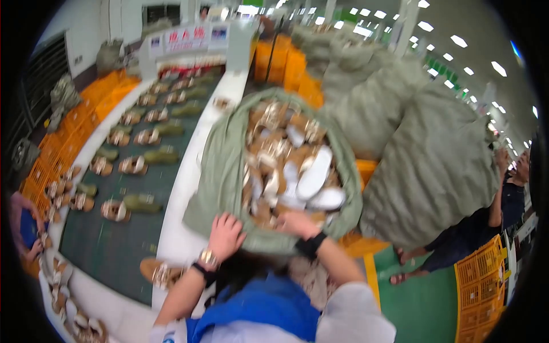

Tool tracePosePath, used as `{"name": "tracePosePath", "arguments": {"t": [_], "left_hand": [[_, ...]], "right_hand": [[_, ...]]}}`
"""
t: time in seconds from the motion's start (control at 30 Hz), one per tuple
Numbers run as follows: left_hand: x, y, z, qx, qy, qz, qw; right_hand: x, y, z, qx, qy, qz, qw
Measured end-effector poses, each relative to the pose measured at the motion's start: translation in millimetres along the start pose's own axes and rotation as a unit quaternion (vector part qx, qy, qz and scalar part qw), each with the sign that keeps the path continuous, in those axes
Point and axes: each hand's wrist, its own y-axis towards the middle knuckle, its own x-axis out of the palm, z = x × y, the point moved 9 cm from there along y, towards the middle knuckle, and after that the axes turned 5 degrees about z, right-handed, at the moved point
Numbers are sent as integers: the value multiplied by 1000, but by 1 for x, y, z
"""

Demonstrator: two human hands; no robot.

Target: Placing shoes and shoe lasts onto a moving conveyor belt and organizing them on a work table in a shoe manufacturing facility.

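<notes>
A large green sack (pixel 214 191) stands with its mouth wide, filled with tan and gold sandals (pixel 271 117). Some show white soles, such as the upturned sandal (pixel 315 173). My left hand (pixel 227 235) lies on the sack's near-left rim, fingers stretched over the cloth and slightly apart. My right hand (pixel 297 223) reaches over the near rim into the sack, its fingers closed among the sandals. What those fingers hold is blurred and partly hidden. Next to my left forearm, one tan sandal (pixel 163 273) lies on the white ledge (pixel 183 217).
On my left a dark green conveyor belt (pixel 108 228) carries rows of sandals and olive-green pieces. Orange crates (pixel 480 286) stand at the right; more stuffed sacks (pixel 434 166) are piled beside mine. People are at the far left and right edges, one with hands at a sack.
</notes>
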Motion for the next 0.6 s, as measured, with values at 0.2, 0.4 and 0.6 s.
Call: {"name": "tracePosePath", "arguments": {"t": [0.2,0.4,0.6], "left_hand": [[0,1,-11,-14,-8,-1,1000],[-2,-16,-20,-22,14,7,1000],[-51,2,-1,-113,-281,51,952]], "right_hand": [[-61,-12,37,107,38,199,973],[-168,-56,111,102,562,456,682],[-138,-11,60,32,774,301,556]]}}
